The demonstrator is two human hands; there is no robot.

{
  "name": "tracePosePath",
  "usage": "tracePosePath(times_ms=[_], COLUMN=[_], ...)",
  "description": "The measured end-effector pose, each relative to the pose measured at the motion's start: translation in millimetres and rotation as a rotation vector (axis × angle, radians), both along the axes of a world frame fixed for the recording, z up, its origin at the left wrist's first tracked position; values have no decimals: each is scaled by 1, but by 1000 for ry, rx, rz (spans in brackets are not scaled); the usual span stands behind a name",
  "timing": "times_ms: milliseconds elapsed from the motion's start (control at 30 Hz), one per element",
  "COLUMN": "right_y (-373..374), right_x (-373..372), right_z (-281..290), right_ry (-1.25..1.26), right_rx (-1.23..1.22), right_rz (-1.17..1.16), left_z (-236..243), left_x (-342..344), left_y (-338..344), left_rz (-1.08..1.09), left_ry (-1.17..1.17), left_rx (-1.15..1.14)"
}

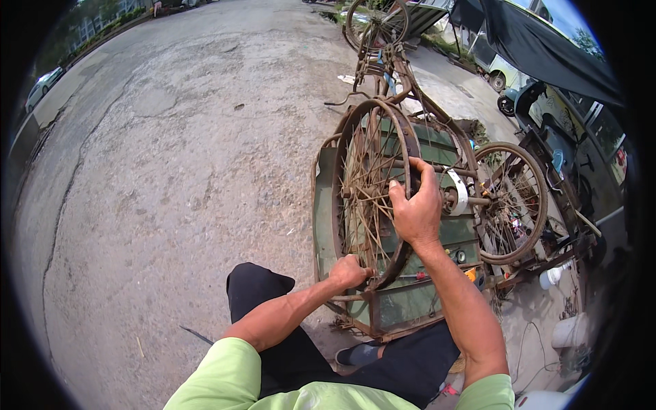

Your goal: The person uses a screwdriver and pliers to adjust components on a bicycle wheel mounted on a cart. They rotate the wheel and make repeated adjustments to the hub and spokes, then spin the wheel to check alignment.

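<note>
A rusty spoked wheel point(339, 205) without a tire stands on the green slatted bed point(324, 239) of an overturned tricycle cart. My right hand point(418, 213) is curled over the right side of its rim, thumb on one side and fingers on the other. Low on the wheel, my left hand point(348, 272) is closed at the rim and lower spokes; its fingertips are partly hidden. To the right, a second wheel point(511, 203) with its tire on sits on the axle. A white strip point(458, 193) hangs around the axle by the hub.
Hand tools with red point(418, 276) and orange point(471, 274) parts lie on the bed, near a small round container point(460, 256). The cart's front wheel point(377, 26) points up at the far end. A scooter point(540, 113) and a white bucket point(571, 331) stand right. Cracked concrete point(171, 191) stretches left.
</note>
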State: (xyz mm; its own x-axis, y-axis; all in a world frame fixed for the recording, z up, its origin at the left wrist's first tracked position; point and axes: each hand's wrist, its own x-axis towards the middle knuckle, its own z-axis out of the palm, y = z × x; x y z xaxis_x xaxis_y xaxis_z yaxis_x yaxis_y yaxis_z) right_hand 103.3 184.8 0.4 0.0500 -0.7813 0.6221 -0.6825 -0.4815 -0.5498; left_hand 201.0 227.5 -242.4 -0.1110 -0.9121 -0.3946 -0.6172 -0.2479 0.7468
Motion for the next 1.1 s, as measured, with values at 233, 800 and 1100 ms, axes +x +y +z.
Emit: tracePosePath(times_ms=[233, 800, 1100], right_y=[-21, -82, -155], right_x=[-3, 12, 16], right_z=[22, 55, 60], right_ry=[37, 75, 75], right_rx=[173, 305, 482], right_rz=[-58, -15, 9], left_z=[18, 48, 56], left_x=[11, 26, 20], left_y=[-10, 13, 18], left_rz=[-210, -56, -69], left_ry=[320, 819, 1707], left_rx=[189, 191, 416])
